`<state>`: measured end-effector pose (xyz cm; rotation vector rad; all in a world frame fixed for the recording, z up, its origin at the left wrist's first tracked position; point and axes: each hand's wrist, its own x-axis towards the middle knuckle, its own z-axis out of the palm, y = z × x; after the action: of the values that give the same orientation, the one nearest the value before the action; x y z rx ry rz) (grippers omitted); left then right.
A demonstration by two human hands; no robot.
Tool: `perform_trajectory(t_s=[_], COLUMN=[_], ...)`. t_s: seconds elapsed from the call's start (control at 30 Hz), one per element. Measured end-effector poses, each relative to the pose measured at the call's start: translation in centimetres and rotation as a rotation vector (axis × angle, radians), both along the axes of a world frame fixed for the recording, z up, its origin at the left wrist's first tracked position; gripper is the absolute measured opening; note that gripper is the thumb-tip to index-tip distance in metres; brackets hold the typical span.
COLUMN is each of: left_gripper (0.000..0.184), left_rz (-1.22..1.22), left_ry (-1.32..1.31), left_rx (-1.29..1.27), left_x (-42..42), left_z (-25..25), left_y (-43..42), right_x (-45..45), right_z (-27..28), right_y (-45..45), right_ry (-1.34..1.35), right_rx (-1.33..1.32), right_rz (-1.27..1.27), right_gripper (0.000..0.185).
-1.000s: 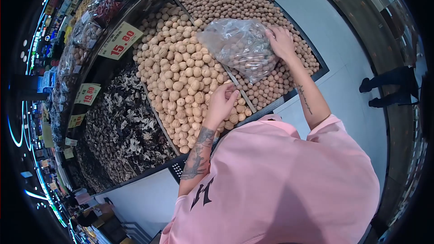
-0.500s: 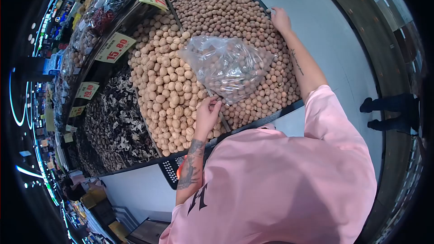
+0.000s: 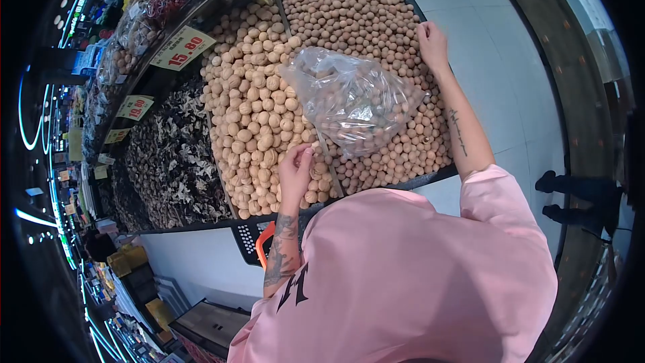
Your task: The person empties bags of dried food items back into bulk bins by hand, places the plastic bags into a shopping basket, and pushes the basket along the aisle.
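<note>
Small round brown nuts (image 3: 342,7) slope above a pale tiled floor (image 3: 494,60); a glossy, crinkled clear plastic bag (image 3: 356,97) lies on them; the left hand (image 3: 295,165), pinched narrow, is near-left of it, by knobbly tan walnuts (image 3: 252,111); the right hand (image 3: 433,44), curled, is far-right; contents unclear.

Bare tattooed left hand (image 3: 295,171), over lower middle, fingers curled in, thumb to index. Bare right hand (image 3: 432,42) farther out, fingers folded. Tattooed right forearm (image 3: 463,117) extended, left forearm (image 3: 285,245) tattooed too.
</note>
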<state>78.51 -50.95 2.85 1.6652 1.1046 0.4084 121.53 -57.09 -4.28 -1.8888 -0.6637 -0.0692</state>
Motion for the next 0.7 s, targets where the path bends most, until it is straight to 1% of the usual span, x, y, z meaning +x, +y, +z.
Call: perform_trajectory(t_s=[0.03,0.1,0.13,0.17,0.2,0.27,0.3,0.33,0.43,0.5,0.53,0.6,0.63,0.7], left_gripper=[0.024,0.023,0.021,0.023,0.023,0.026,0.030,0.031,0.033,0.035,0.035,0.038,0.036,0.036], left_rz=[0.015,-0.031,-0.068,-0.124,-0.130,-0.294,-0.407,-0.424,-0.447,-0.500,-0.521,-0.613,-0.679,-0.699], left_ry=[-0.063,-0.110,-0.146,-0.254,-0.266,-0.245,-0.155,-0.104,-0.154,-0.142,-0.141,-0.082,-0.057,-0.085], left_rx=[0.004,-0.002,-0.008,-0.045,-0.056,-0.148,-0.095,-0.087,-0.173,-0.253,-0.273,-0.269,-0.243,-0.251], left_x=[0.3,0.7,0.8,1.3,1.8,2.1,1.9,1.3,-0.1,-1.5,-2.1,-2.6,-2.7,-2.6], left_z=[0.5,2.1,2.9,3.6,4.4,5.5,5.1,4.5,3.4,1.9,1.6,0.9,1.4,0.9], left_y=[0.1,0.1,-0.1,-0.4,-0.9,-1.8,-1.8,-1.9,-2.1,-1.9,-1.9,-1.9,-1.9,-2.0], right_x=[-2.9,-9.5,-13.1,-17.0,-20.5,-25.5,-27.4,-28.7,-30.4,-31.8,-32.5,-33.3,-33.7,-34.2], right_z=[2.0,5.5,7.0,9.6,10.1,10.7,9.8,9.4,9.2,9.6,9.2,8.0,8.4,9.6], right_y=[-0.8,-2.2,-2.9,-3.8,-4.2,-4.8,-4.9,-4.9,-6.0,-7.1,-7.5,-8.2,-8.5,-8.9], right_ry=[0.053,0.129,0.157,0.102,0.069,0.080,0.011,-0.014,-0.007,0.010,0.021,0.011,0.017,0.022], right_rx=[0.038,0.027,0.006,-0.092,-0.035,-0.067,-0.035,-0.028,-0.115,-0.235,-0.251,-0.343,-0.358,-0.342], right_rz=[0.030,0.189,0.295,0.421,0.513,0.669,0.699,0.705,0.657,0.715,0.693,0.672,0.657,0.599], right_gripper=[0.027,0.025,0.025,0.020,0.019,0.017,0.019,0.016,0.015,0.017,0.017,0.019,0.019,0.020])
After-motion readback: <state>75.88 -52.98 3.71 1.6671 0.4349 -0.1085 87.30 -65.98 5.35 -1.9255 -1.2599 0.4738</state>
